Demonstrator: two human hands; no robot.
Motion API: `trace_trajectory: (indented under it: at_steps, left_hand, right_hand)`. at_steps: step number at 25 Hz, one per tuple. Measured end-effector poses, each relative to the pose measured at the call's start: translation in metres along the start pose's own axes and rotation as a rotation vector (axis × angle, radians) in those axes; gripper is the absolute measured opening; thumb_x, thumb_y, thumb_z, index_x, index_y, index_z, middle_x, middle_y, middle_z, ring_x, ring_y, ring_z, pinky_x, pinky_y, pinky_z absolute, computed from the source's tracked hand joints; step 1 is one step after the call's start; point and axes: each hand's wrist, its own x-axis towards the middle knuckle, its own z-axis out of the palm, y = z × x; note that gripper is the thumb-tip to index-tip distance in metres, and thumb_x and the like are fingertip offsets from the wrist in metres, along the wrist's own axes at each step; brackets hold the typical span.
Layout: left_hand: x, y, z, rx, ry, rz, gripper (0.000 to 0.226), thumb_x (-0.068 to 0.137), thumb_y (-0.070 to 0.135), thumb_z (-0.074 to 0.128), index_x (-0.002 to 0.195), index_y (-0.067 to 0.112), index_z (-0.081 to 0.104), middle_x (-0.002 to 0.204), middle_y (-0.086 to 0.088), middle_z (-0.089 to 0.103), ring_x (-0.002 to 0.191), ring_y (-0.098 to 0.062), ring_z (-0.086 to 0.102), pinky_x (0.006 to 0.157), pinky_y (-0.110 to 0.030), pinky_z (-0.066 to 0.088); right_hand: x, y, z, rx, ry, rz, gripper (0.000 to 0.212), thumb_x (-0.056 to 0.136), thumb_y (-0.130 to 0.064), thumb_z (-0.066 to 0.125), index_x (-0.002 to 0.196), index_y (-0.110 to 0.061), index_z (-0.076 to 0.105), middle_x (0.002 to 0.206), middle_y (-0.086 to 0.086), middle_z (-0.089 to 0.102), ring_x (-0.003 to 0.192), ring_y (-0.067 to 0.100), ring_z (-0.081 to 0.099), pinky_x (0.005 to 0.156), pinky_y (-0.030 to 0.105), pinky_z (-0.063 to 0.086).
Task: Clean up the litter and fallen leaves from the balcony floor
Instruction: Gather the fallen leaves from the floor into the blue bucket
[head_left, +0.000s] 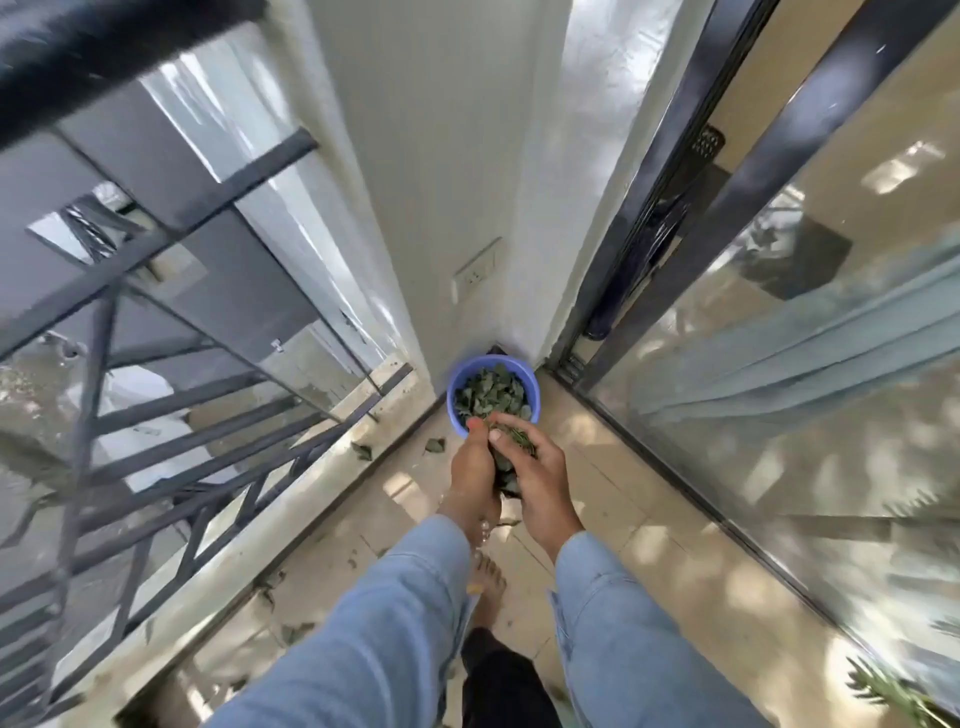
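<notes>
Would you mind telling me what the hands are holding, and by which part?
Both hands, left and right, cup one bunch of leaves between them, pressing it from either side, just above the bucket.

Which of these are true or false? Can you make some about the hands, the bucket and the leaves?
1. Both hands, left hand and right hand, hold a bunch of leaves. True.
2. The bucket is red. False: it is blue.
3. The bucket is empty. False: it holds leaves.
4. Some loose leaves lie on the floor near the bucket. True.
5. The bucket stands in the corner by the wall. True.
</notes>
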Motion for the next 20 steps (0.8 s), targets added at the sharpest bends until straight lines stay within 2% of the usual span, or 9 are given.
trace_trajectory:
  at_steps: [2, 4, 7, 9, 12, 14, 16, 18, 20]
  left_hand:
    - [0.060, 0.007, 0.011, -0.046, -0.007, -0.046, 0.046, 0.102, 0.045, 0.035, 0.103, 0.011, 0.066, 0.100, -0.013, 0.070, 0.091, -0.026, 0.065, 0.085, -0.039, 0.052]
    - [0.124, 0.006, 0.018, -0.085, 0.038, -0.053, 0.043, 0.102, 0.042, 0.038, 0.100, 0.011, 0.067, 0.100, -0.011, 0.071, 0.092, -0.025, 0.065, 0.092, -0.041, 0.050]
    - [0.226, -0.007, 0.014, -0.081, 0.018, -0.067, 0.047, 0.103, 0.044, 0.032, 0.114, 0.012, 0.065, 0.115, -0.009, 0.069, 0.101, -0.022, 0.065, 0.085, -0.036, 0.051]
    - [0.298, -0.018, 0.008, -0.082, -0.079, -0.101, 0.057, 0.102, 0.049, 0.027, 0.132, 0.010, 0.056, 0.128, -0.009, 0.063, 0.113, -0.021, 0.061, 0.083, -0.032, 0.051]
    - [0.359, -0.022, 0.002, 0.044, -0.053, -0.157, 0.060, 0.101, 0.053, 0.025, 0.141, 0.014, 0.046, 0.139, 0.001, 0.052, 0.128, -0.022, 0.050, 0.089, -0.025, 0.042]
    - [0.371, -0.020, -0.009, 0.161, 0.100, -0.172, 0.057, 0.101, 0.050, 0.033, 0.141, 0.012, 0.045, 0.144, -0.005, 0.047, 0.135, -0.026, 0.041, 0.093, -0.025, 0.038]
    - [0.366, -0.019, -0.022, 0.212, 0.153, -0.214, 0.042, 0.101, 0.042, 0.041, 0.126, 0.013, 0.056, 0.138, -0.009, 0.052, 0.120, -0.025, 0.055, 0.089, -0.027, 0.042]
    - [0.340, -0.012, -0.027, 0.262, 0.137, -0.244, 0.020, 0.102, 0.033, 0.042, 0.099, 0.021, 0.058, 0.122, -0.003, 0.054, 0.101, -0.016, 0.059, 0.072, -0.026, 0.041]
    - [0.303, 0.000, -0.027, 0.340, 0.128, -0.258, 0.020, 0.103, 0.028, 0.040, 0.106, 0.019, 0.057, 0.123, -0.004, 0.055, 0.101, -0.019, 0.059, 0.071, -0.030, 0.040]
  right_hand:
    - [0.057, 0.009, -0.007, 0.047, 0.046, 0.042, 0.017, 0.085, -0.009, 0.068, 0.101, -0.015, 0.072, 0.102, 0.010, 0.073, 0.097, 0.027, 0.069, 0.085, 0.042, 0.056]
    - [0.121, 0.034, -0.014, 0.121, 0.130, 0.088, 0.016, 0.083, -0.007, 0.070, 0.098, -0.010, 0.072, 0.103, 0.014, 0.072, 0.101, 0.032, 0.067, 0.093, 0.048, 0.053]
    - [0.219, 0.082, -0.018, 0.138, 0.249, 0.121, 0.017, 0.081, -0.010, 0.073, 0.097, -0.010, 0.071, 0.104, 0.017, 0.071, 0.102, 0.035, 0.066, 0.094, 0.053, 0.051]
    - [0.288, 0.120, -0.022, 0.092, 0.274, 0.132, 0.025, 0.082, -0.025, 0.073, 0.104, -0.016, 0.069, 0.111, 0.013, 0.069, 0.105, 0.032, 0.065, 0.093, 0.052, 0.051]
    - [0.358, 0.166, -0.034, -0.083, 0.241, 0.290, 0.080, 0.071, -0.072, 0.060, 0.140, -0.038, 0.038, 0.145, 0.000, 0.045, 0.127, 0.025, 0.049, 0.102, 0.052, 0.044]
    - [0.373, 0.182, -0.042, -0.052, 0.271, 0.364, 0.080, 0.082, -0.070, 0.051, 0.148, -0.037, 0.021, 0.151, -0.002, 0.034, 0.133, 0.027, 0.041, 0.105, 0.054, 0.039]
    - [0.362, 0.181, -0.047, 0.030, 0.318, 0.384, 0.068, 0.091, -0.058, 0.048, 0.148, -0.029, 0.028, 0.146, 0.000, 0.040, 0.128, 0.027, 0.045, 0.103, 0.050, 0.042]
    - [0.337, 0.162, -0.043, 0.053, 0.361, 0.389, 0.048, 0.094, -0.048, 0.050, 0.129, -0.016, 0.052, 0.121, 0.004, 0.058, 0.107, 0.022, 0.056, 0.102, 0.047, 0.045]
    - [0.306, 0.135, -0.037, 0.035, 0.407, 0.416, 0.032, 0.095, -0.042, 0.052, 0.104, -0.012, 0.059, 0.088, 0.005, 0.059, 0.082, 0.018, 0.056, 0.096, 0.046, 0.050]
